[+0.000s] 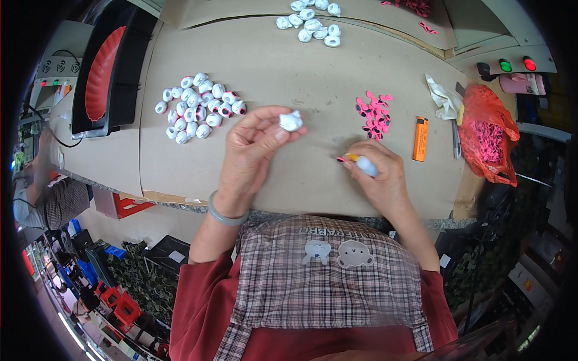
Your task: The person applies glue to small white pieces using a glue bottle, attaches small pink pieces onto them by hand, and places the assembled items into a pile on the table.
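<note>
My left hand (pixel 259 135) pinches a small white moulded piece (pixel 291 121) with pointed bumps like ears, held up over the table. Lower and to the right, my right hand (pixel 378 172) is closed around a pale squeeze bottle (pixel 366 166) with a yellow tip. A small pink and black piece (pixel 341 159) shows at its fingertips. Beyond that hand lies a loose pile of similar pink and black pieces (pixel 374 114). To the left of my left hand, many white pieces with pink edges (pixel 195 108) are grouped on the table.
More white pieces (pixel 313 26) lie at the far edge. On the right are an orange lighter (pixel 420 139), a crumpled white wrapper (pixel 444 97) and a red plastic bag (pixel 489 135) of pink pieces. A black bin (pixel 114 66) holding a red ribbed tray (pixel 103 75) stands left.
</note>
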### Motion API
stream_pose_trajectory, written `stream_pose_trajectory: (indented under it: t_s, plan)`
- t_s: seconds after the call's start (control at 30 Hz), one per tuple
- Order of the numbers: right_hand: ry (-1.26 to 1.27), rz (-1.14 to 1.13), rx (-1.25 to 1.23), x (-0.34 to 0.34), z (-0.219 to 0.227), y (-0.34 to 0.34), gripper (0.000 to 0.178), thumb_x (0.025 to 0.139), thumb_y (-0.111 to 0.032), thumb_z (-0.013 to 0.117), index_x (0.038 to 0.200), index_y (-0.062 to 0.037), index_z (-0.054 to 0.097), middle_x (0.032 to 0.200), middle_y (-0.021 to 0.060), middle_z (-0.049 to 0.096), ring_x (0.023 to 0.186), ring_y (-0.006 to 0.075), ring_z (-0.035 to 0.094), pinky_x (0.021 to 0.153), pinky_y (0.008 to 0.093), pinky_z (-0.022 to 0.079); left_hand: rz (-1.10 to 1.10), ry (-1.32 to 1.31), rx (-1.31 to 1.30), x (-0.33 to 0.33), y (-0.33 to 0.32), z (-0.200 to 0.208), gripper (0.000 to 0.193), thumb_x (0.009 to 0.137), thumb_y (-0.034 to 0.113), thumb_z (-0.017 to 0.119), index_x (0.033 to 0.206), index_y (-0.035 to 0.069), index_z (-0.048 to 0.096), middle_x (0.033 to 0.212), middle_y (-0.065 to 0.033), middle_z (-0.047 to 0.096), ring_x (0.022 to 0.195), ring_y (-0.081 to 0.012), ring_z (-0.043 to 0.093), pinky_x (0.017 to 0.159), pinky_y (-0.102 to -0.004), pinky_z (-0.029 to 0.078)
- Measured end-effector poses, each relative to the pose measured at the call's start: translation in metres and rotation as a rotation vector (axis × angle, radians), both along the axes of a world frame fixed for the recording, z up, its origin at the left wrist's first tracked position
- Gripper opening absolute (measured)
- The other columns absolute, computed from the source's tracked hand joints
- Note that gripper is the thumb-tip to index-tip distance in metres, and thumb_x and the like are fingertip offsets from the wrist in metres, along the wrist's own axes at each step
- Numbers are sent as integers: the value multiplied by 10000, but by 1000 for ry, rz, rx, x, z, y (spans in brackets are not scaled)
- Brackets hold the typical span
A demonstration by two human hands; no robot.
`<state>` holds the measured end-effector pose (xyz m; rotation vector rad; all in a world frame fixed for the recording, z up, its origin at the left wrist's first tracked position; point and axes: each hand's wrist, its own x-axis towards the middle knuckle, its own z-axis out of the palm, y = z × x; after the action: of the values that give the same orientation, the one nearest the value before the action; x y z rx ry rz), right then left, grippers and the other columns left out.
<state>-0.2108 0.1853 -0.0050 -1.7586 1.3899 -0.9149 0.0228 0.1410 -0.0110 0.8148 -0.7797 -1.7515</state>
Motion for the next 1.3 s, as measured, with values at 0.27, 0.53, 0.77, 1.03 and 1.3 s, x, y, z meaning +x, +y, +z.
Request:
stream_pose_trajectory:
  t_s: [0.27,0.53,0.77,1.03,1.3]
  plan:
    - [-597,-19,366,-5,26,-9,66,837,-23,678,891,-6,646,839,14,627,710,73,561,622,227,460,-171,8,72,-27,14,6,304,864,46,638,1148,-41,572,1085,-171,652,943,-214,660,845,-304,538]
    - [-641,45,327,-3,21,-12,91,812,5,684,894,-11,648,832,28,613,747,91,565,674,241,456,-199,-94,9,-33,18,7,277,864,-25,615,1140,-35,589,1057,-129,660,967,-188,649,871,-301,538]
    - [-421,2,252,4,27,-12,118,766,6,723,858,-18,655,801,36,659,745,96,592,689,251,474,-192,-191,-27,-34,20,9,281,867,-13,624,1146,-35,594,1056,-114,661,985,-168,634,860,-285,534]
    - [-311,-115,241,9,29,-11,155,750,-51,764,856,-24,654,760,33,676,698,91,619,633,248,490,-217,-191,-68,-35,17,10,294,869,-20,618,1159,-41,579,1087,-122,646,1011,-174,627,884,-281,522]
    - [-203,-184,191,13,25,-3,143,748,-61,767,835,-22,661,744,54,670,668,114,628,597,256,488,-178,-263,-223,-41,23,6,298,842,-69,616,1137,-52,586,1126,-141,628,1031,-190,623,917,-307,521]
